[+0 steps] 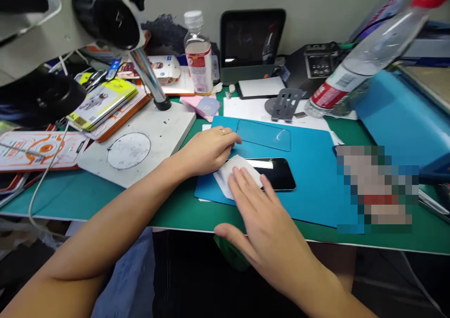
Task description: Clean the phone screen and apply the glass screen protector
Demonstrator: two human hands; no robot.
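A black smartphone (281, 175) lies face up on a blue mat (316, 187). A white wipe (225, 180) covers its left part. My right hand (262, 219) rests flat on the wipe, fingers stretched out and thumb spread to the side. My left hand (211, 150) is at the phone's left end, its fingers curled in and a ring on one of them. Whatever lies under those curled fingers is hidden. Just beyond the phone, a clear glass screen protector (265, 135) lies on the mat.
A microscope's metal post (147, 77) rises from a white base (165, 140) at left. Behind stand a plastic bottle (198, 60), a dark-screened device (252, 41) and a grey phone stand (286, 105). A red-capped bottle (355, 70) leans at right. Boxes (101, 100) pile up at left.
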